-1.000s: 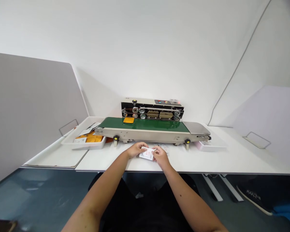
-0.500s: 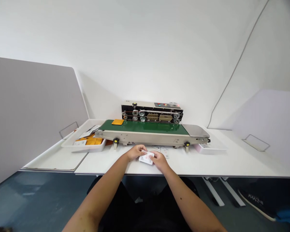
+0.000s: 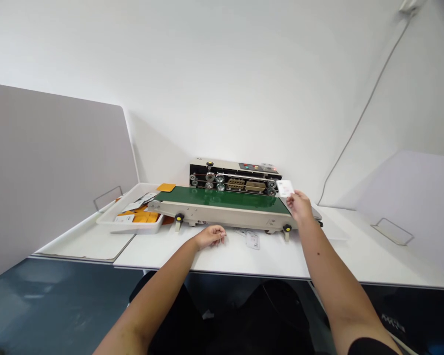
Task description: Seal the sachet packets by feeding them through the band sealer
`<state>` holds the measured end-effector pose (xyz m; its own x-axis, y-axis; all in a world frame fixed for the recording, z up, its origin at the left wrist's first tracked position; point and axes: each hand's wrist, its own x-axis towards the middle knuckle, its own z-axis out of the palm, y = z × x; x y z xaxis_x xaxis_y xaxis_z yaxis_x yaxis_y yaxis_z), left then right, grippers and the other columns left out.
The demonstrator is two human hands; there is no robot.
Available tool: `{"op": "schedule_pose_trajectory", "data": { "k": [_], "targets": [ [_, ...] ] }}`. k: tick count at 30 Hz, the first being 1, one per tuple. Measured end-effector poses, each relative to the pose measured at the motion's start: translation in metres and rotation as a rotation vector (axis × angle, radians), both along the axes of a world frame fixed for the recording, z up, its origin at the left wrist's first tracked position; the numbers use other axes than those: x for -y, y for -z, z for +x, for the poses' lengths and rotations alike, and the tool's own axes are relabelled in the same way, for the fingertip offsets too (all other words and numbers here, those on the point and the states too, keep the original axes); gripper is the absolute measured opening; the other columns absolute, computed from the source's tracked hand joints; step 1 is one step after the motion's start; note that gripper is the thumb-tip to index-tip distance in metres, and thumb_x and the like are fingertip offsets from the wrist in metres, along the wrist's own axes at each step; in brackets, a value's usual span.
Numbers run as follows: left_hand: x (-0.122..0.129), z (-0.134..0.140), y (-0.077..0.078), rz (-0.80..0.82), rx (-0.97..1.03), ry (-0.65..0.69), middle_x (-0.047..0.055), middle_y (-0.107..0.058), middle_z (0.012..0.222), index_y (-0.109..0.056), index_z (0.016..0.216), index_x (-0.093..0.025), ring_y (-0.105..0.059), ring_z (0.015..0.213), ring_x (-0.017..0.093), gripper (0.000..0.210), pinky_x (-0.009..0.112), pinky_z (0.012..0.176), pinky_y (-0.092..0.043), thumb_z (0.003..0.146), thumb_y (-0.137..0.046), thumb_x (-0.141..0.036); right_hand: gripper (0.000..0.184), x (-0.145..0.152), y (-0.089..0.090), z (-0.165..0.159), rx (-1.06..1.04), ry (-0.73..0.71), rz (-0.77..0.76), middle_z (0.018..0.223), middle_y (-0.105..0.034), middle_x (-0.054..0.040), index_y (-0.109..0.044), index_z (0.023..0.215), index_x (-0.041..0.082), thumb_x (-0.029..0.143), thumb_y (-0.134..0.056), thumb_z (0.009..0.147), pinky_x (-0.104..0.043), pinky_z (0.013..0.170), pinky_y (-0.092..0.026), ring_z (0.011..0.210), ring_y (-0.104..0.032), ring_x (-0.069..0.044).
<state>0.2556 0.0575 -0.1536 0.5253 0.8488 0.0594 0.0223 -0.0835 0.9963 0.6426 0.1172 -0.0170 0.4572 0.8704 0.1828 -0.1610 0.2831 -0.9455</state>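
My right hand (image 3: 299,203) is raised at the right end of the conveyor sealing machine (image 3: 222,209). Its thumb and fingers pinch the lower right corner of a small white packet (image 3: 284,189) with pale red print, held up beside the sealing rollers. My left hand (image 3: 210,236) rests on the table before the machine, fingers loosely curled and slightly apart, with nothing in it. Just right of it lies another small printed packet (image 3: 253,240), with more partly hidden under the machine. An orange packet (image 3: 166,188) sits at the left end of the green belt (image 3: 222,199).
A white tray (image 3: 157,228) at the left holds orange and white packets. Another white tray (image 3: 335,235) is partly hidden behind my right arm. Grey partitions (image 3: 52,167) flank the white table (image 3: 222,261), and a cable (image 3: 358,123) runs down the wall.
My right hand has carried the white packet up and right to the belt's right end. My left hand has let go of it. The orange packet has moved left along the belt.
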Motion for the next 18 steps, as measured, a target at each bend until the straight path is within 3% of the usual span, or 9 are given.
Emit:
{"op": "schedule_pose_trajectory", "data": {
  "k": [2, 4, 11, 18],
  "targets": [
    [0.000, -0.001, 0.001, 0.004, 0.005, 0.005, 0.004, -0.069, 0.072, -0.059, 0.091, -0.014, -0.046, 0.046, 0.006, 0.047, 0.020, 0.045, -0.030, 0.078, -0.073, -0.057, 0.021, -0.018, -0.003, 0.019, -0.055, 0.130, -0.069, 0.056, -0.056, 0.0037, -0.055, 0.090, 0.017, 0.014, -0.063, 0.071, -0.012, 0.040, -0.037, 0.046, -0.051, -0.007],
    [0.000, -0.002, 0.002, 0.010, 0.010, 0.009, 0.004, -0.069, 0.072, -0.059, 0.091, -0.014, -0.046, 0.047, 0.006, 0.047, 0.021, 0.046, -0.030, 0.079, -0.072, -0.057, 0.018, -0.031, -0.001, 0.026, -0.061, 0.167, -0.160, 0.054, -0.055, 0.0026, -0.053, 0.083, 0.017, 0.009, -0.061, 0.070, -0.013, 0.038, -0.038, 0.044, -0.052, -0.008],
    [0.000, -0.003, 0.002, -0.003, 0.004, 0.000, 0.003, -0.068, 0.071, -0.059, 0.092, -0.014, -0.046, 0.047, 0.007, 0.048, 0.021, 0.046, -0.032, 0.077, -0.074, -0.057, 0.018, -0.059, 0.004, -0.001, -0.111, 0.001, -0.340, 0.056, -0.056, -0.0008, -0.051, 0.078, 0.015, 0.000, -0.061, 0.074, -0.015, 0.040, -0.045, 0.043, -0.054, -0.009],
    [0.004, -0.001, -0.004, -0.018, 0.018, -0.014, 0.003, -0.067, 0.069, -0.059, 0.089, -0.014, -0.045, 0.047, 0.007, 0.049, 0.021, 0.047, -0.031, 0.073, -0.077, -0.057, 0.017, -0.067, 0.005, -0.036, -0.105, -0.132, -0.289, 0.055, -0.055, 0.0013, -0.055, 0.086, 0.015, 0.006, -0.066, 0.077, -0.015, 0.039, -0.046, 0.043, -0.053, -0.009]
  ]
}}
